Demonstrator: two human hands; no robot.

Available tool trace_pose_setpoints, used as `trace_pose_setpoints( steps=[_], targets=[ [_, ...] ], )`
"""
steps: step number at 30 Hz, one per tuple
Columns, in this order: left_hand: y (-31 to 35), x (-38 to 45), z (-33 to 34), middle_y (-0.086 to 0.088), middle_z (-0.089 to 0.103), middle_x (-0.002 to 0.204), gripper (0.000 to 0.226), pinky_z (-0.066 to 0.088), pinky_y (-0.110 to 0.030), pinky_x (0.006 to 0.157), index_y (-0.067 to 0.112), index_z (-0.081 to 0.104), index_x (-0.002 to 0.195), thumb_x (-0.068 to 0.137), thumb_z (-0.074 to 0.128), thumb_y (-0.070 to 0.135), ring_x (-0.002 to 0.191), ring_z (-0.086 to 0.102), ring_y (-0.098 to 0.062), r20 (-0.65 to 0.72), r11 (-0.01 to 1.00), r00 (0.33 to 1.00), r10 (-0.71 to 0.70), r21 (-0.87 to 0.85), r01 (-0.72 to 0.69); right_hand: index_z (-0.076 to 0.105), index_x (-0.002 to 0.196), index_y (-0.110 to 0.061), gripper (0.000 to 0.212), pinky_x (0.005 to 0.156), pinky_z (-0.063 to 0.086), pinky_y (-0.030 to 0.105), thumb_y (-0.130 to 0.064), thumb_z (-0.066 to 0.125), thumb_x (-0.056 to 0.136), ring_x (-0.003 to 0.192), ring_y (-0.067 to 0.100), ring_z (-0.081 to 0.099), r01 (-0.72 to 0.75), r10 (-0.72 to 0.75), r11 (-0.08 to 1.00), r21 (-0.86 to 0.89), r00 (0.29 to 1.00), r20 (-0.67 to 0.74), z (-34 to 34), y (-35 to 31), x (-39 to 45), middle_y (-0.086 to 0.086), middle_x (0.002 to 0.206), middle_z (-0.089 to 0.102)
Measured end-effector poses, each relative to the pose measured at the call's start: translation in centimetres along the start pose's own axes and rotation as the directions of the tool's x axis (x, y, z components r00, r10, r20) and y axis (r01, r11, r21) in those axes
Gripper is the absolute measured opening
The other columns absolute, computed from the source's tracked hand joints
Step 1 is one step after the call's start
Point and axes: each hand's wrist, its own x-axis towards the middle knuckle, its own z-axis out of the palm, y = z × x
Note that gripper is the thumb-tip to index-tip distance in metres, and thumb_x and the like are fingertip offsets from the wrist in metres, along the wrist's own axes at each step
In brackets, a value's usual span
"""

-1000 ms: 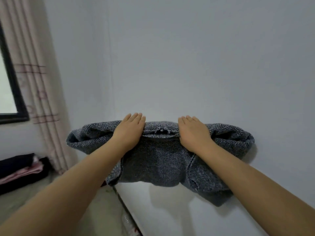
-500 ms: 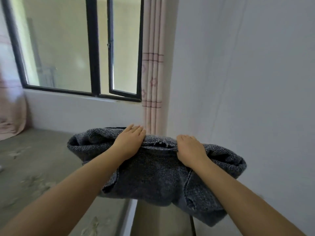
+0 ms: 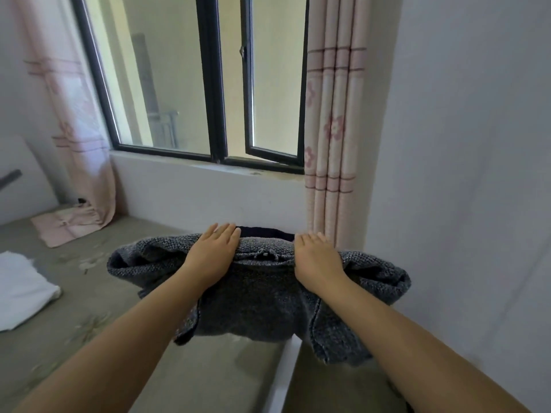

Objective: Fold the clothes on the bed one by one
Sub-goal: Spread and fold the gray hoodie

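My left hand point(image 3: 212, 255) lies palm-down on top of the folded grey knit sweater point(image 3: 262, 290), fingers straight and close together, their tips reaching over its far fold; I cannot see the thumb or whether it clamps the cloth from below. My right hand point(image 3: 317, 261) sits just beside it on the same top fold, fingers bent over the far edge, so I cannot tell how firmly they hold. The sweater is up in the air, draped across both hands and forearms, its lower flaps hanging down, one ragged end dangling under my right forearm. A dark garment point(image 3: 262, 232) peeks out just past the sweater's far fold, between my hands. Below lies the grey-green bed surface point(image 3: 125, 338), with a folded white cloth point(image 3: 22, 289) near its left edge and a pink cloth point(image 3: 70, 223) towards the far left corner. Ahead are a black-framed window point(image 3: 214, 84), flowered pink curtains point(image 3: 332, 129) and a white wall point(image 3: 465, 144) on the right.
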Motion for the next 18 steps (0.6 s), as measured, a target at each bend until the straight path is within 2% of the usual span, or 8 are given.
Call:
trace_pose_setpoints(
  steps=[8, 11, 14, 18],
  targets=[
    [1.0, 12.2, 6.5, -0.010, -0.004, 0.156, 0.058, -0.006, -0.033, 0.115, 0.006, -0.005, 0.146, 0.096, 0.023, 0.005, 0.144, -0.003, -0.021, 0.155, 0.995, 0.983, -0.103, -0.002, 0.104, 0.012, 0.144, 0.003, 0.056, 0.117, 0.007, 0.037, -0.011, 0.035, 0.094, 0.142, 0.028, 0.014, 0.152, -0.161, 0.986, 0.071, 0.976, 0.144, 7.8, 6.8, 12.4, 0.018, 0.152, 0.016],
    [0.0, 16.0, 9.1, -0.010, -0.003, 0.156, 0.058, -0.005, -0.033, 0.115, 0.006, -0.004, 0.146, 0.095, 0.024, 0.004, 0.144, -0.001, -0.021, 0.197, 0.990, 0.970, -0.142, 0.014, 0.142, 0.022, 0.141, 0.002, 0.052, 0.115, 0.014, 0.037, -0.011, 0.036, 0.093, 0.136, 0.028, 0.025, 0.187, -0.206, 0.976, 0.113, 0.962, 0.182, 10.5, 7.5, 17.0, 0.017, 0.147, 0.029],
    [-1.8, 20.5, 12.2, -0.010, -0.001, 0.156, 0.060, -0.006, -0.031, 0.115, 0.007, -0.003, 0.147, 0.094, 0.026, 0.002, 0.144, -0.001, -0.020, 0.258, 0.992, 0.957, -0.129, 0.020, 0.128, 0.042, 0.127, -0.001, 0.037, 0.105, 0.027, 0.035, -0.012, 0.039, 0.092, 0.119, 0.028, 0.042, 0.213, -0.242, 0.967, 0.139, 0.936, 0.254, 13.3, 7.9, 22.0, 0.015, 0.127, 0.049],
    [-5.8, 27.2, 16.9, -0.007, -0.003, 0.156, 0.068, -0.006, -0.029, 0.114, 0.010, -0.004, 0.147, 0.090, 0.031, -0.005, 0.144, -0.002, -0.017, 0.372, 0.998, 0.927, -0.056, 0.021, 0.052, 0.049, 0.115, -0.003, 0.027, 0.093, 0.034, 0.035, -0.015, 0.042, 0.093, 0.110, 0.027, 0.047, 0.236, -0.295, 0.951, 0.201, 0.889, 0.351, 17.4, 7.7, 29.3, 0.013, 0.118, 0.054]
  ],
)
